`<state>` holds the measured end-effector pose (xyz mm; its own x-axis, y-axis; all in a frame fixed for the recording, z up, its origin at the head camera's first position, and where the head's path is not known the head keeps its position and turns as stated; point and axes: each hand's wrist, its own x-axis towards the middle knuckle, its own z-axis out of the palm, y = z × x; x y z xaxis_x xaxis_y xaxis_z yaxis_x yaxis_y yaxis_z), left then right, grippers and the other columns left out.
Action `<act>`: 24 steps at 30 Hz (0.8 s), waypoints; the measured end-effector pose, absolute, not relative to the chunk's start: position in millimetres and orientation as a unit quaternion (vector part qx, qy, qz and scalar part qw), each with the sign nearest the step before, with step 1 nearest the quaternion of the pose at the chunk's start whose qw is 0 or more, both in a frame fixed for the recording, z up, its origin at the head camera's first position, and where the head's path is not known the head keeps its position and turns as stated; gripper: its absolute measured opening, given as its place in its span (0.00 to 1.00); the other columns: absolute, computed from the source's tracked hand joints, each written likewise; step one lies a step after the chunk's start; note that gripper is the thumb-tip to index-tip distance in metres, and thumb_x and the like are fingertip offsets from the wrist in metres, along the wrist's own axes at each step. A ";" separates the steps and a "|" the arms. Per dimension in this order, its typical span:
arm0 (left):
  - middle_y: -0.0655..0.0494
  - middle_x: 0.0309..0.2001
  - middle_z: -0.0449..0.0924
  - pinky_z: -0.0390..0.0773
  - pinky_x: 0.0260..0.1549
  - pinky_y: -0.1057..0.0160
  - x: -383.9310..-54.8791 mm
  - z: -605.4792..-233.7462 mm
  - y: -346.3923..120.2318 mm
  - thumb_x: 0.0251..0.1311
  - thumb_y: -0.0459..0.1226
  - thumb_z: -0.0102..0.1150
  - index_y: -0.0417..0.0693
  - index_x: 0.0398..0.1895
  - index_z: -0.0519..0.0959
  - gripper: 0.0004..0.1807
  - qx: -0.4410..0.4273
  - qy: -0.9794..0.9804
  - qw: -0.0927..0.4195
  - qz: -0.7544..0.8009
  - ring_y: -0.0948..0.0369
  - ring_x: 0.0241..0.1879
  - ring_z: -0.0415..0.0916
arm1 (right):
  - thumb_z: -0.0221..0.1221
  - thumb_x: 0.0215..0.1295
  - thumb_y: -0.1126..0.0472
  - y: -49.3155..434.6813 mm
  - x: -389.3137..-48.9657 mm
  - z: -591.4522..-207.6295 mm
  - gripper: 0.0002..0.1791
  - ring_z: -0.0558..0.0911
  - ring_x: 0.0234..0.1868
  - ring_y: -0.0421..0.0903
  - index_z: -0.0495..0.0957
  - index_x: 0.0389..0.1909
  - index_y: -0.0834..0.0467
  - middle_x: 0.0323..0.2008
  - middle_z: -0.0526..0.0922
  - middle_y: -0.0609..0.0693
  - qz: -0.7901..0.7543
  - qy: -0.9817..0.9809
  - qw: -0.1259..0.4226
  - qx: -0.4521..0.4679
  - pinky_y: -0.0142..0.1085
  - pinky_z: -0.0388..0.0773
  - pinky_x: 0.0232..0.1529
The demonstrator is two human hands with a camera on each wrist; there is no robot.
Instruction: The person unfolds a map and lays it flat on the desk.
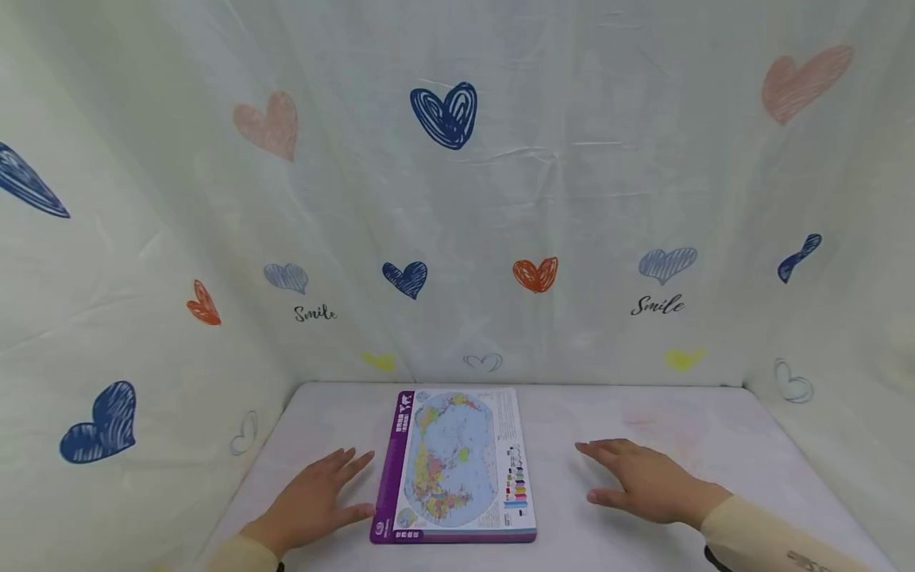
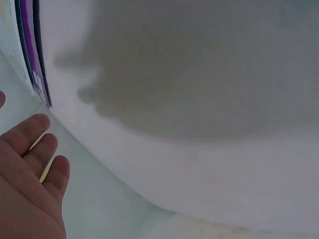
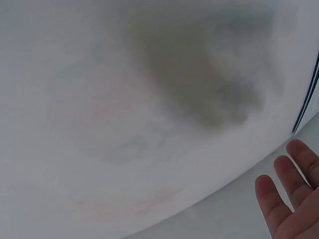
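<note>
A flat rectangular board with a world map (image 1: 457, 461) printed on it lies on the white table, turned sideways, with a purple band along its left and near sides. Its layered purple and dark edge (image 2: 31, 55) shows at the upper left of the left wrist view. Just left of the board is my left hand (image 1: 314, 502), fingers spread, thumb tip close to the purple border. My right hand (image 1: 646, 481) hovers to the right of the board, apart from it, with fingers extended and nothing held. Dark edges (image 3: 306, 97) of the board appear in the right wrist view.
The white table (image 1: 715, 429) has faint reddish marks toward its right. White curtains (image 1: 486, 206) printed with hearts and the word Smile hang behind it and along both sides. Soft shadows of the hands fall on the tabletop in both wrist views.
</note>
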<state>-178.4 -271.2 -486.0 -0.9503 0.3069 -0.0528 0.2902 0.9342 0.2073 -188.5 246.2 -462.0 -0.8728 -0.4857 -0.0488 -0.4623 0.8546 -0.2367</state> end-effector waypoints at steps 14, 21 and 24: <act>0.37 0.62 0.74 0.63 0.61 0.36 -196.9 -502.1 -219.4 0.62 0.65 0.53 0.44 0.69 0.71 0.43 0.085 0.975 0.081 0.189 0.37 0.64 0.67 | 0.64 0.57 0.34 150.9 -224.2 -504.0 0.43 0.74 0.61 0.62 0.71 0.69 0.52 0.60 0.77 0.58 -0.120 0.970 0.096 -0.187 0.59 0.73 0.56; 0.38 0.63 0.73 0.64 0.61 0.37 -199.0 -500.3 -210.5 0.64 0.60 0.56 0.41 0.69 0.70 0.40 0.072 0.965 0.082 0.238 0.37 0.64 0.67 | 0.66 0.57 0.38 131.8 -217.1 -503.1 0.40 0.73 0.62 0.63 0.72 0.68 0.52 0.61 0.77 0.57 -0.120 0.967 0.084 -0.210 0.58 0.73 0.56; 0.36 0.63 0.73 0.64 0.61 0.37 -201.1 -502.4 -211.0 0.63 0.57 0.59 0.39 0.69 0.70 0.39 0.054 0.962 0.073 0.258 0.37 0.64 0.66 | 0.67 0.57 0.39 130.3 -215.4 -501.3 0.39 0.74 0.62 0.64 0.73 0.67 0.53 0.60 0.77 0.58 -0.118 0.966 0.073 -0.220 0.58 0.73 0.56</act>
